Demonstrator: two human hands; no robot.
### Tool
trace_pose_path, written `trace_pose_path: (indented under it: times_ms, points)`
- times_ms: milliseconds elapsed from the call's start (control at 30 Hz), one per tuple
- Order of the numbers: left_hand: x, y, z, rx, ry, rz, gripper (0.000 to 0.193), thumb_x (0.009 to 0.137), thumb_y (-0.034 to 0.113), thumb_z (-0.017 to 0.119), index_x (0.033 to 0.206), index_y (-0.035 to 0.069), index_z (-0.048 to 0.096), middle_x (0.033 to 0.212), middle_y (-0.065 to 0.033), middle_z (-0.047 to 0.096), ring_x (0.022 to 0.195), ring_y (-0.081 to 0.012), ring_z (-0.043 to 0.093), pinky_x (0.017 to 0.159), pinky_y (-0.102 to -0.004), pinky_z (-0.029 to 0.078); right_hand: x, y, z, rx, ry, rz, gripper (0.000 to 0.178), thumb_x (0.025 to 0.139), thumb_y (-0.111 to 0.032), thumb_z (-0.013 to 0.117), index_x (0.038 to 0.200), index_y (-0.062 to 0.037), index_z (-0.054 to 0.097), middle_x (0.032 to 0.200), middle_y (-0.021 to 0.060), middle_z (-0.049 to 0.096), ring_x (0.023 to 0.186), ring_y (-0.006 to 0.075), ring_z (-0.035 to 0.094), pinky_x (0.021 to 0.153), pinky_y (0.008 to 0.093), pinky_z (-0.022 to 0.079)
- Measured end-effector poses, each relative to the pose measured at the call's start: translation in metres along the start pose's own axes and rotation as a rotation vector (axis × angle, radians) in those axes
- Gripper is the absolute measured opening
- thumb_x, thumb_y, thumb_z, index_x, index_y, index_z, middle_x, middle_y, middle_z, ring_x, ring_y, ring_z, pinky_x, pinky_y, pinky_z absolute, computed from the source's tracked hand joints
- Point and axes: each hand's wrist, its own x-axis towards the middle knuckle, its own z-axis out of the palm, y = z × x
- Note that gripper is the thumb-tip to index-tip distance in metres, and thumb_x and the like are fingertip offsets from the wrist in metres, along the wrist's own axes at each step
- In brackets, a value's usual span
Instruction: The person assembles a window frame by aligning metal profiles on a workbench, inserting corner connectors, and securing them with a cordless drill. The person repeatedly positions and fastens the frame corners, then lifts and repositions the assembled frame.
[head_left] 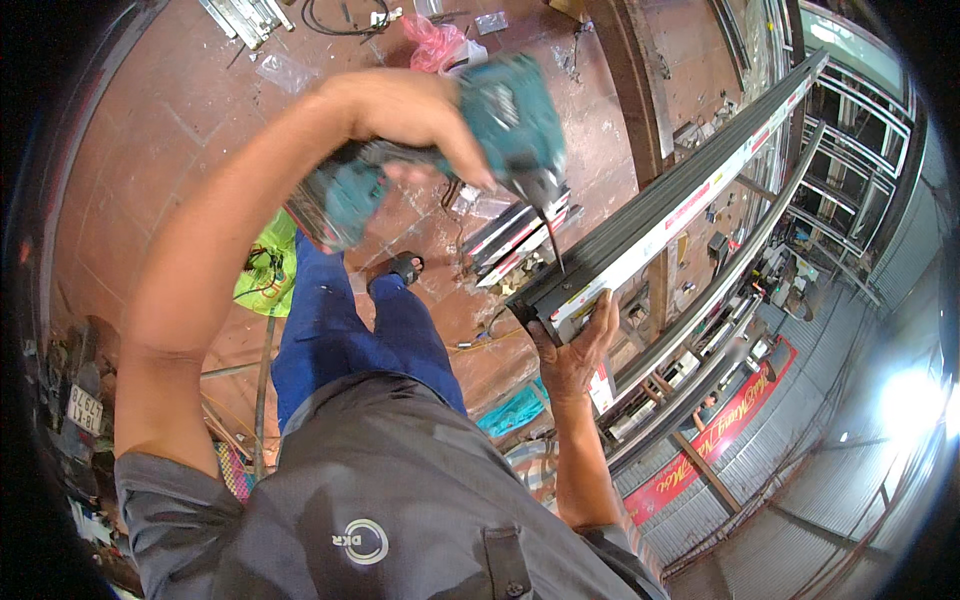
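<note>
Above a reddish-brown tiled floor (130, 190), a long black metal profile with a white strip along its side (665, 195) and a teal-and-black cordless drill (512, 118), one in each hand.
The profile slants from its near end, right of the drill, up to the upper right; the drill, blurred, is beside that end. The left hand (412, 108) has its fingers wrapped around the drill's handle; the right hand (577, 350) clasps the profile's near end, thumb and fingers on either side. Below them lie a bundle of short black-and-white strips (518, 238) and, farther off, a crumpled pink plastic bag (432, 42). Smallest, the thin dark drill bit (551, 237) points at the profile's near end; whether it touches, I cannot tell.
</note>
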Motion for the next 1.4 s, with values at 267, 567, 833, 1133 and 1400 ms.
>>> trace_pose_path:
  times_ms: [267,567,833,1133,1400]
  points:
    - [-0.082,-0.129,0.122,0.476,1.118,0.453,0.042,0.088,0.033,0.087,0.117,0.005,0.077,0.110,-0.0090,0.079,0.096,-0.0230,0.075,0.086,-0.0382,0.059,0.045,-0.011,-0.035,-0.009,-0.050,-0.326,0.098,0.071,-0.040,0.095,0.153,-0.0179,0.045,0.163,0.0343,0.033,0.150,0.0545,0.035,0.116,0.0707,0.029]
    - [-0.038,-0.248,0.395,0.514,1.621,0.311,0.024,0.085,0.022,0.088,0.105,0.011,0.081,0.109,-0.0074,0.081,0.095,-0.0263,0.078,0.081,-0.0404,0.059,0.089,-0.028,-0.021,0.188,0.124,-0.806,0.024,0.085,-0.025,0.080,0.078,-0.0100,0.063,0.083,0.0084,0.061,0.090,0.0319,0.060,0.097,0.0479,0.043]
    - [0.020,-0.216,0.483,-0.046,1.598,0.472,0.033,0.080,0.026,0.089,0.104,0.008,0.077,0.097,-0.0096,0.079,0.087,-0.0273,0.077,0.079,-0.0368,0.059,0.090,0.002,-0.023,0.331,-0.020,-1.080,0.023,0.091,-0.021,0.079,0.109,-0.0085,0.072,0.115,0.0091,0.072,0.114,0.0294,0.065,0.108,0.0463,0.042]
    - [0.067,-0.204,0.483,-0.098,1.536,0.604,0.039,0.071,0.022,0.087,0.103,0.005,0.074,0.096,-0.0167,0.076,0.086,-0.0374,0.074,0.077,-0.0407,0.058,0.147,0.014,-0.023,0.096,-0.136,-0.887,0.051,0.112,-0.049,0.044,0.109,-0.0107,0.079,0.112,0.0131,0.077,0.106,0.0366,0.070,0.093,0.0482,0.049]
    - [0.085,-0.203,0.476,-0.002,1.562,0.614,0.039,0.075,0.029,0.089,0.104,0.008,0.075,0.099,-0.0103,0.077,0.090,-0.0302,0.075,0.082,-0.0400,0.058,0.149,0.006,-0.012,0.131,-0.111,-0.726,0.047,0.110,-0.042,0.051,0.105,-0.0059,0.081,0.100,0.0170,0.079,0.094,0.0331,0.075,0.087,0.0392,0.054]
